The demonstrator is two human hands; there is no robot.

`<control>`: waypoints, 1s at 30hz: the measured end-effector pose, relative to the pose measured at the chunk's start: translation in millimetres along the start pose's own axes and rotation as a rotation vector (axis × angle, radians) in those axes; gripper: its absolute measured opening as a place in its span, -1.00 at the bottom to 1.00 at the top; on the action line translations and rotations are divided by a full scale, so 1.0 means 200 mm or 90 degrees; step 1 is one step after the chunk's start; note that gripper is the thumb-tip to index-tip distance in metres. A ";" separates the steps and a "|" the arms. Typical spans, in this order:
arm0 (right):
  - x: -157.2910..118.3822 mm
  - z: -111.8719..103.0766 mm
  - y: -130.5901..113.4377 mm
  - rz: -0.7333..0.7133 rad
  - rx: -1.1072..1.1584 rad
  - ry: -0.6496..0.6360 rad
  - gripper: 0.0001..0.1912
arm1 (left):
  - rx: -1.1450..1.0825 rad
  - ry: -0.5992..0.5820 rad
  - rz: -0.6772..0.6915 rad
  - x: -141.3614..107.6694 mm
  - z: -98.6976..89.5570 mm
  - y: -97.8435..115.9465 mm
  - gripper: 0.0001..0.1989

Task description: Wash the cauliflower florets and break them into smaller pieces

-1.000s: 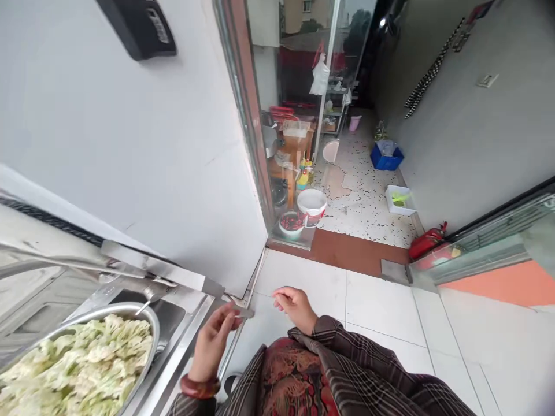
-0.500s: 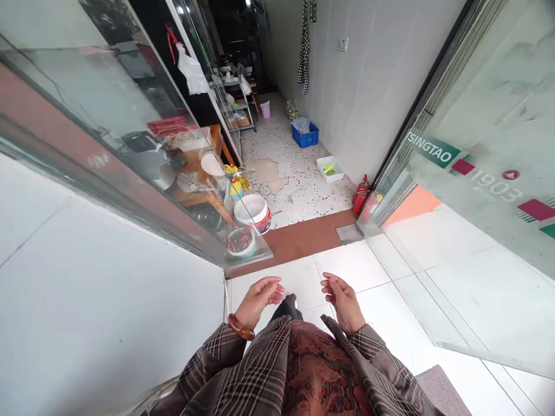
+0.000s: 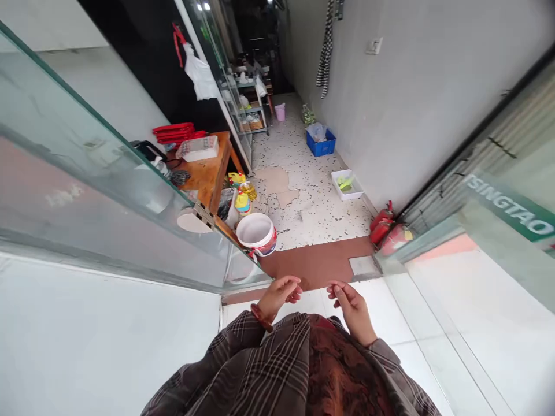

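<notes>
Both hands hang in the air before my body, a short gap between them, over the doorway's edge. My left hand [image 3: 280,296], with a reddish-brown bangle [image 3: 261,317] at its wrist, has its fingers loosely curled and apart, nothing in them. My right hand [image 3: 352,307] is held likewise, fingers bent and slightly spread, holding nothing. Beyond them lies the reddish-brown threshold [image 3: 314,260]. A white bucket [image 3: 255,232] with red markings stands just past the glass door's edge, up and left of my left hand.
A glass door [image 3: 130,190] angles in on the left, another glass panel [image 3: 511,231] on the right. Red fire extinguishers [image 3: 381,224], a white tray [image 3: 347,185] and a blue crate [image 3: 321,141] line the right wall. A wooden table [image 3: 208,173] stands left.
The view has moved forward to the doorway, so the bucket, table and extinguishers look nearer. My hands keep much the same pose, now seen against the threshold.
</notes>
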State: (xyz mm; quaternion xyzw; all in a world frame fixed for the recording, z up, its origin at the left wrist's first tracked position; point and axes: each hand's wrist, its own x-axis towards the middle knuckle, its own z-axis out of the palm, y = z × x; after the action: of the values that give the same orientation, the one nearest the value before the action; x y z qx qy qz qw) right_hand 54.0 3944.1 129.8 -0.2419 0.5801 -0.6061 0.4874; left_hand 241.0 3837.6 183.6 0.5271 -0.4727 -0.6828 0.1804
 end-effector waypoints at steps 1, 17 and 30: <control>0.06 -0.03 0.00 0.012 -0.008 0.002 -0.48 | -0.003 -0.006 -0.001 0.06 0.02 0.03 -0.51; 1.59 -0.38 -0.50 0.006 -0.145 -0.237 -0.45 | -0.165 0.207 0.013 0.95 0.48 0.45 -0.52; 2.51 0.01 -0.59 0.059 -0.171 -0.391 -0.45 | -0.230 0.331 -0.016 1.71 0.14 0.76 -0.51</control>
State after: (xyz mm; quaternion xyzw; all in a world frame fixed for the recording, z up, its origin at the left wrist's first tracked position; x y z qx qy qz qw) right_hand -186.6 3487.6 104.4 -0.4486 0.4914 -0.4000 0.6303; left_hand 48.2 3520.7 122.7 0.6494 -0.2750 -0.6001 0.3775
